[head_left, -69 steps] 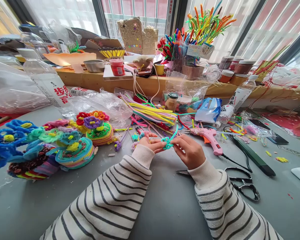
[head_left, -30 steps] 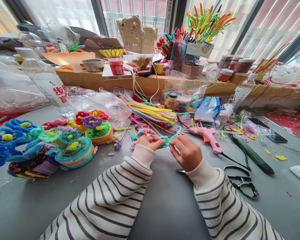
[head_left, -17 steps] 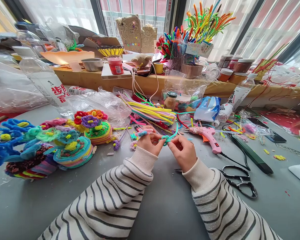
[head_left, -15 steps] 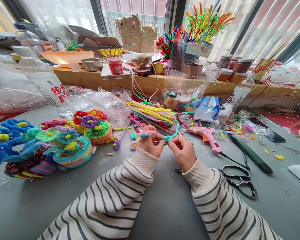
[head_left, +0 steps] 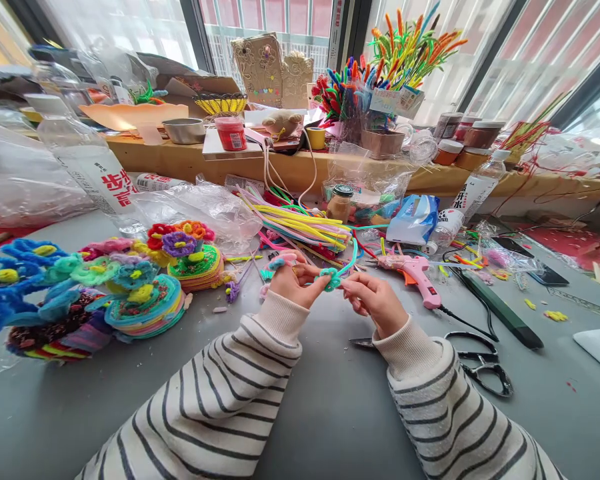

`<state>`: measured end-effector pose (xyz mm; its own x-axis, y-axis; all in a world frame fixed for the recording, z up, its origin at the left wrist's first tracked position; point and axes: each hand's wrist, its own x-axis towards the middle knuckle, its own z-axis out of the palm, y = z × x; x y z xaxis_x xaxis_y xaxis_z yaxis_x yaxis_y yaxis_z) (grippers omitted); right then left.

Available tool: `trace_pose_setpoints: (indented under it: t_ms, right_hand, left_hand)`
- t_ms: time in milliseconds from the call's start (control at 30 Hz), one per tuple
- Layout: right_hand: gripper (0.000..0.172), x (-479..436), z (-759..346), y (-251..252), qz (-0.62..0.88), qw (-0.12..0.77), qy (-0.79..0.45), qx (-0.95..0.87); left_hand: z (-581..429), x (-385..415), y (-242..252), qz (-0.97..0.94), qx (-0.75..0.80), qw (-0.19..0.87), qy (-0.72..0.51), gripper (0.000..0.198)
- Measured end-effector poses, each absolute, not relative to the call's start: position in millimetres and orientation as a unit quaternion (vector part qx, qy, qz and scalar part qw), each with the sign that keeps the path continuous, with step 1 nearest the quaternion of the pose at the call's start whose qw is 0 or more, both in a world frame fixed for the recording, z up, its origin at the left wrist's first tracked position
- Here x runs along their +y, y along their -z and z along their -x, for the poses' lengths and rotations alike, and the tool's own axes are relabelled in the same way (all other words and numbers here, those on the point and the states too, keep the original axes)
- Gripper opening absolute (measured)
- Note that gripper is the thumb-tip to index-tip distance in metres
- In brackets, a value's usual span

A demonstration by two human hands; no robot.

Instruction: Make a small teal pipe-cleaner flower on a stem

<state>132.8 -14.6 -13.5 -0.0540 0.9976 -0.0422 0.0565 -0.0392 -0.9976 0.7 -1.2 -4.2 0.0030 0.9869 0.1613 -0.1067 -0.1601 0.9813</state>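
A small turquoise pipe-cleaner flower [head_left: 331, 280] with looped petals is in front of me, one long stem end rising to its upper right. My left hand [head_left: 294, 283] pinches its left side between thumb and forefinger. A fuzzy pink and blue piece [head_left: 283, 260] lies against the fingers of that hand. The thumb and forefinger of my right hand [head_left: 377, 300] are pressed together at the flower's right edge, the other fingers curled in. Black-handled scissors [head_left: 480, 363] lie by my right wrist, partly hidden by the sleeve.
Finished pipe-cleaner flower pots [head_left: 145, 303] stand at the left. A pink glue gun [head_left: 415, 273] with its cord lies on the right, near a dark green long tool [head_left: 503, 310]. Behind my hands are loose pipe cleaners [head_left: 300, 223], a small jar [head_left: 340, 202] and water bottles [head_left: 93, 160].
My right hand has slid a little to the right, its fingers now at the flower's edge. The left hand has turned slightly and shifted left, and more of the flower shows.
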Motion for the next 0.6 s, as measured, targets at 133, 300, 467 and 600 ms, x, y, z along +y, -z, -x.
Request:
trace_pose_setpoints:
  t_ms: [133,300,467,600]
  right_hand:
    - [0.012,-16.4,-141.6,15.1,0.490,0.472,-0.069,-0.730]
    - [0.016,-18.6,-140.8,13.8,0.408,0.396,0.173,-0.804]
    - [0.015,-18.7,-141.2,13.6,0.379,0.376,0.256,-0.806]
    - [0.015,-18.8,-142.4,14.3,0.387,0.352,0.258,-0.812]
  left_hand:
    - [2.8,3.8,2.5,-0.416,0.453,0.588,-0.526,0.047]
    - [3.4,4.1,4.7,-0.418,0.448,0.623,-0.487,0.050]
    - [3.2,3.9,4.9,-0.430,0.446,0.623,-0.477,0.048]
    - [2.5,2.5,5.0,-0.438,0.448,0.606,-0.491,0.047]
